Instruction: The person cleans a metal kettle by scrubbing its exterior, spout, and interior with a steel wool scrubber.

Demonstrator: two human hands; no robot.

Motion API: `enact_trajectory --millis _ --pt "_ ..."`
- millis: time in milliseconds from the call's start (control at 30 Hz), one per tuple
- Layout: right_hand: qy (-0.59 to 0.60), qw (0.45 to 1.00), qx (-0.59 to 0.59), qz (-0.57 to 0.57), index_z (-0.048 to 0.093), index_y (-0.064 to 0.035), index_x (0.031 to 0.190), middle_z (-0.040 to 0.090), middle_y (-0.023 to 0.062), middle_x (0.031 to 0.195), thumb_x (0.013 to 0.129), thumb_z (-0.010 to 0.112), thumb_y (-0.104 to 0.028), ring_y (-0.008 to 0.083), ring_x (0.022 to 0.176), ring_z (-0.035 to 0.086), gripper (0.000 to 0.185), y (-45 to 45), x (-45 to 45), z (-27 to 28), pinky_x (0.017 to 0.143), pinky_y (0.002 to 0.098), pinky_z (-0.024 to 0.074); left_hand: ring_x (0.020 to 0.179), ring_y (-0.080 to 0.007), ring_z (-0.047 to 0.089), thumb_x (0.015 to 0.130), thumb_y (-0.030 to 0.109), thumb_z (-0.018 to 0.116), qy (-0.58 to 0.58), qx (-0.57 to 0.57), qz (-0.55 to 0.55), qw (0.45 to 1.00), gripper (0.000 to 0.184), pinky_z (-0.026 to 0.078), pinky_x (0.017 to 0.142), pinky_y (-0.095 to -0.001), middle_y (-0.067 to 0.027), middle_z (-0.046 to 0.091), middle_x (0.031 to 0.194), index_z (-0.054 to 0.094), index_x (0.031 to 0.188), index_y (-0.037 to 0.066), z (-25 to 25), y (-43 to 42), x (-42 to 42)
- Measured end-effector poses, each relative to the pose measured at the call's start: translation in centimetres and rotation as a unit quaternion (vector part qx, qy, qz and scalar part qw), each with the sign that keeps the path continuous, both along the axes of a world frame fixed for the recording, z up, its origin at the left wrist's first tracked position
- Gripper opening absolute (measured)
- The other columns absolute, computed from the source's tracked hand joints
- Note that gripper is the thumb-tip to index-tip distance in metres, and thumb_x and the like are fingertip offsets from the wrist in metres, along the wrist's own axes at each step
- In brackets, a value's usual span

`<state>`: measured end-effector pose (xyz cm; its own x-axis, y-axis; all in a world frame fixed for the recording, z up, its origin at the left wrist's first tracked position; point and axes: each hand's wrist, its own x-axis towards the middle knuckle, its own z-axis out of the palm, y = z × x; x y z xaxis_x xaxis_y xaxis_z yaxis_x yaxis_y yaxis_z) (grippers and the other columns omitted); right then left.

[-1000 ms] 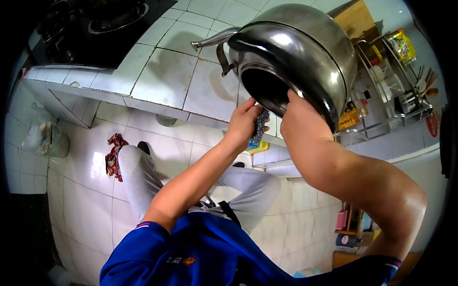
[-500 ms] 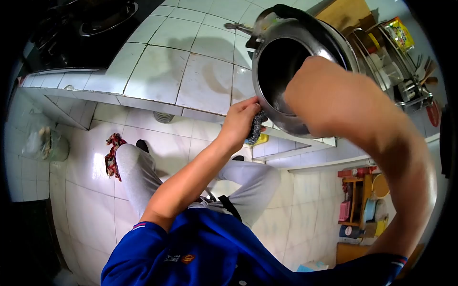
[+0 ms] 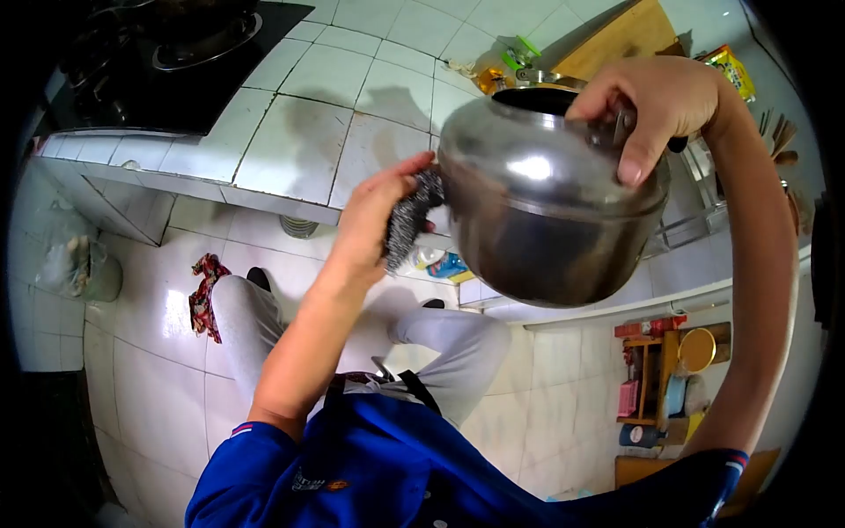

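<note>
A stainless steel kettle [image 3: 546, 224] hangs tilted over the counter's front edge, its dark round opening at the top. My right hand [image 3: 664, 110] grips it by the rim near the opening, thumb on the outside of the shoulder; the other fingertips are partly hidden. In my left hand [image 3: 365, 220] is a grey steel wool scrubber [image 3: 407, 224], closed between fingers and palm. That hand is at the kettle's left side, the fingertips close to the metal; whether the scrubber touches it I cannot tell.
A white tiled counter [image 3: 299, 145] runs across the top, with a black gas stove [image 3: 176, 88] at left. Behind the kettle lean a wooden board [image 3: 616, 40] and a dish rack [image 3: 704, 211]. A small wooden shelf [image 3: 651, 378] is lower right; a bagged bin [image 3: 101, 277] stands left.
The kettle has turned, its opening now facing up and away and its side showing. My right hand has risen to the rim. My left hand has moved left with the scrubber.
</note>
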<state>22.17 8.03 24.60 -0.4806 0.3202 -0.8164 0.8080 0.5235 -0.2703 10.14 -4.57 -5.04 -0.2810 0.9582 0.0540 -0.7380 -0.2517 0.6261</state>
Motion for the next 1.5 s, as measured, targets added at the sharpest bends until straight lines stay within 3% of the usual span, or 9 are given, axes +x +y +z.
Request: enact_trajectory --millis 233,267,367,500,600,667,1033,1133,1500 --pt "0.328 0.939 0.100 -0.002 0.060 0.0043 0.131 0.070 0.0074 0.113 0.072 0.080 -0.061 0.0149 0.104 0.065 0.090 4.4 3.2 -0.7 0.092 0.0262 0.0490 0.101 -0.0223 0.066 0.094 0.024 0.052 -0.072 0.072 0.130 0.986 0.053 0.054 0.072 -0.0270 -0.0200 0.064 0.127 0.049 0.140 -0.001 2.2 -0.7 -6.2" --pt "0.374 0.927 -0.023 -0.026 0.069 -0.0063 0.121 0.071 0.0009 0.104 0.086 0.076 -0.043 0.0081 0.093 0.065 0.051 5.4 3.3 -1.3 0.087 0.0223 0.0495 0.100 -0.0229 0.066 0.093 0.024 0.053 -0.076 0.084 0.136 0.984 0.052 0.054 0.073 -0.0265 -0.0199 0.064 0.126 0.051 0.139 0.000 2.1 -0.8 -6.9" --pt "0.541 0.811 0.080 -0.208 0.067 -0.0021 0.121 0.071 0.0135 0.114 0.086 0.075 -0.043 0.0205 0.095 0.071 0.055 3.8 3.3 -4.4 0.083 0.0301 0.0565 0.099 -0.0239 0.065 0.093 0.023 0.052 -0.073 0.088 0.153 0.982 0.051 0.055 0.071 -0.0270 -0.0200 0.063 0.125 0.050 0.138 -0.001 2.0 -0.8 -7.7" --pt "0.656 0.679 -0.079 -0.320 0.065 -0.0016 0.118 0.071 0.0130 0.108 0.091 0.072 -0.040 0.0251 0.090 0.072 0.048 3.3 1.3 -8.7 0.080 0.0403 0.0609 0.097 -0.0237 0.065 0.095 0.022 0.051 -0.069 0.063 0.177 0.980 0.049 0.056 0.070 -0.0276 -0.0187 0.063 0.123 0.050 0.138 -0.001 1.0 -1.0 -7.1" --pt "0.693 0.635 -0.088 -0.331 0.065 -0.0021 0.118 0.071 0.0128 0.109 0.092 0.072 -0.038 0.0249 0.094 0.071 0.045 3.5 0.4 -11.6 0.085 0.0401 0.0601 0.098 -0.0231 0.065 0.095 0.022 0.050 -0.051 0.026 0.203 0.978 0.047 0.057 0.070 -0.0268 -0.0179 0.064 0.123 0.053 0.137 0.001 1.1 -1.4 -6.7" --pt "0.733 0.608 -0.063 -0.298 0.064 -0.0039 0.099 0.068 0.0040 0.089 0.088 0.078 -0.035 0.0134 0.075 0.064 0.035 2.7 -0.7 -13.4 0.071 0.0269 0.0527 0.097 -0.0229 0.065 0.095 0.021 0.050 -0.043 0.031 0.206 0.977 0.046 0.056 0.069 -0.0262 -0.0177 0.064 0.124 0.054 0.137 0.002 0.7 -1.5 -6.7" --pt "0.691 0.629 0.343 -0.102 0.060 -0.0008 0.097 0.071 0.0061 0.091 0.073 0.092 -0.021 0.0093 0.083 0.062 0.045 0.7 -2.4 -21.0 0.076 0.0233 0.0506 0.095 -0.0227 0.065 0.095 0.024 0.050 -0.027 -0.023 0.207 0.978 0.049 0.057 0.067 -0.0261 -0.0182 0.063 0.123 0.049 0.138 0.002 -1.0 -0.3 -4.8" --pt "0.677 0.518 0.518 0.073 0.060 -0.0052 0.080 0.061 0.0057 0.068 0.064 0.094 -0.032 0.0224 0.061 0.056 0.046 1.9 -2.2 -21.5 0.064 0.0335 0.0464 0.095 -0.0227 0.066 0.095 0.024 0.049 -0.024 -0.039 0.213 0.976 0.049 0.057 0.067 -0.0262 -0.0185 0.063 0.123 0.048 0.139 0.002 -1.2 0.3 -4.3" --pt "0.513 0.527 0.621 0.270 0.054 -0.0133 0.079 0.059 0.0012 0.067 0.072 0.075 -0.022 0.0225 0.068 0.059 0.024 3.9 0.0 -21.8 0.068 0.0367 0.0424 0.094 -0.0235 0.066 0.096 0.024 0.050 -0.025 -0.046 0.199 0.979 0.047 0.057 0.067 -0.0266 -0.0184 0.063 0.122 0.050 0.138 0.003 -2.3 2.0 -3.0"
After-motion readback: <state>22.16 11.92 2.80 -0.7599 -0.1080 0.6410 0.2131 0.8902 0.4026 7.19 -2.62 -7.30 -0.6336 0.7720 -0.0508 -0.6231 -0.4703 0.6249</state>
